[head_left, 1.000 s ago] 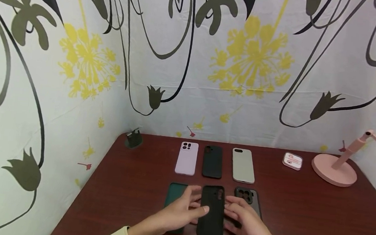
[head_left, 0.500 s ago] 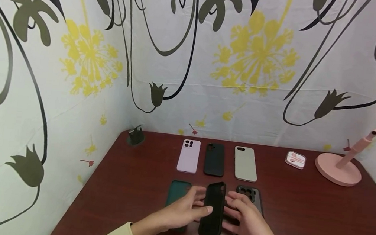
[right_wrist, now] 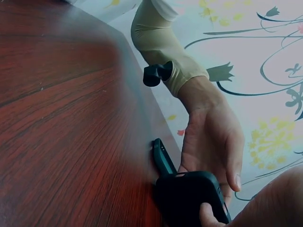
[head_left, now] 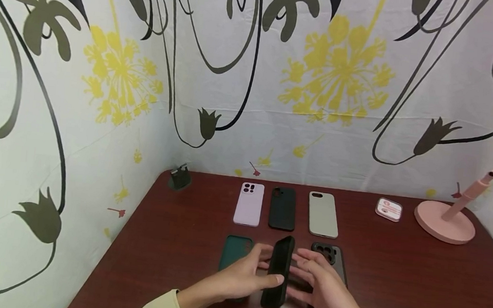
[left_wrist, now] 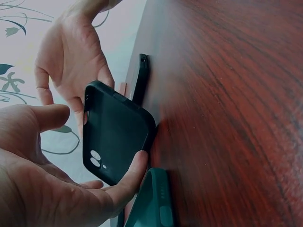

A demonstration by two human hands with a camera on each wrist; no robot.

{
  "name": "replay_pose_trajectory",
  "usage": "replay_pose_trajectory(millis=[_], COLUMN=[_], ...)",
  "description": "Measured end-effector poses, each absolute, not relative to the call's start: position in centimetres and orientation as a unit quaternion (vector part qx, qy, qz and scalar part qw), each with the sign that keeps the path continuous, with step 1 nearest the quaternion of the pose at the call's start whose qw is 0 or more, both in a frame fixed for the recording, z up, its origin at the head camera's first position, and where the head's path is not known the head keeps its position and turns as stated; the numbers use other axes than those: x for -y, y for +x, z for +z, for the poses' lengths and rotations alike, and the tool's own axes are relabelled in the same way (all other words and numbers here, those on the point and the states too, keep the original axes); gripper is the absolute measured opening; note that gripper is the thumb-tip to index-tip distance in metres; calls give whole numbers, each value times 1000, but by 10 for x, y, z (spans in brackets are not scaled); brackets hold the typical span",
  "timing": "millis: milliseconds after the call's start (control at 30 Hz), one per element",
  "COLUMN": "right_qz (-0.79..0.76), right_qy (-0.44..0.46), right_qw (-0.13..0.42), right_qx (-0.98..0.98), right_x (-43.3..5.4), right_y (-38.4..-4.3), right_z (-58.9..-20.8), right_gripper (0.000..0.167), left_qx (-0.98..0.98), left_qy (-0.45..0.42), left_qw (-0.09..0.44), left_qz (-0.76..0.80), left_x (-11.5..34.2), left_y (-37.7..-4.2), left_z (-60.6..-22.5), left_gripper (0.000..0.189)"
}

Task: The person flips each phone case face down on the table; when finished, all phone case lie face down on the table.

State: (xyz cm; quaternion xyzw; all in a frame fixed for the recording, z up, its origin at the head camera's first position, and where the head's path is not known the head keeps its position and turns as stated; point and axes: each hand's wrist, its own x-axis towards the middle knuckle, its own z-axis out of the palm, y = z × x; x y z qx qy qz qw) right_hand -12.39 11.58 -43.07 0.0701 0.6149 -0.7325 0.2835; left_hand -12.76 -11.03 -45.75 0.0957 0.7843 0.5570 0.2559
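Note:
A black phone case [head_left: 280, 257] stands tipped on its long side between my hands in the head view. My left hand [head_left: 237, 276] holds it, the thumb lying across it and the fingers at its left. In the left wrist view its hollow inside and camera cutout face me, with a left fingertip [left_wrist: 138, 163] at its near edge. My right hand [head_left: 327, 290] is beside the case's right side, fingers extended; the right wrist view shows a fingertip [right_wrist: 207, 213] against the outer back. A teal case [head_left: 235, 251] lies left, a grey-and-black case [head_left: 337, 263] right, both partly covered by hands.
Behind, in a row, lie a lilac case [head_left: 249, 205], a dark case [head_left: 282, 210] and a pale grey-green case [head_left: 323, 215]. A small white box [head_left: 389, 209] and a pink lamp stand [head_left: 444, 224] are at the back right. A small dark object [head_left: 180, 176] sits at the back left corner.
The black phone case has turned from facing up to nearly on edge, so it looks narrower from above. The left hand shifted slightly right with it; the right fingers stay beside it.

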Motion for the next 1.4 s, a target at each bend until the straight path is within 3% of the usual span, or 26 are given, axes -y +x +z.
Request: replay_pose_trajectory(millis=[733,1200,1400], right_qz=[-709,-705,-690], right_qy=[-46,-50,-53], right_qw=[337,341,367], right_qx=[-618,-619,-621], right_x=[-119,-111,-109], right_y=[-128,-128,-130], right_z=[-444,-455,-459], right_gripper=[66,69,74], left_qx=[-761,-664,-653], left_qy=[125,91,63], left_qw=[206,241,243], left_qz=[603,702,714], left_x=[109,113,117], left_y=[-126,-122,-119], left_z=[-455,-452,-455], left_gripper=[73,73,75])
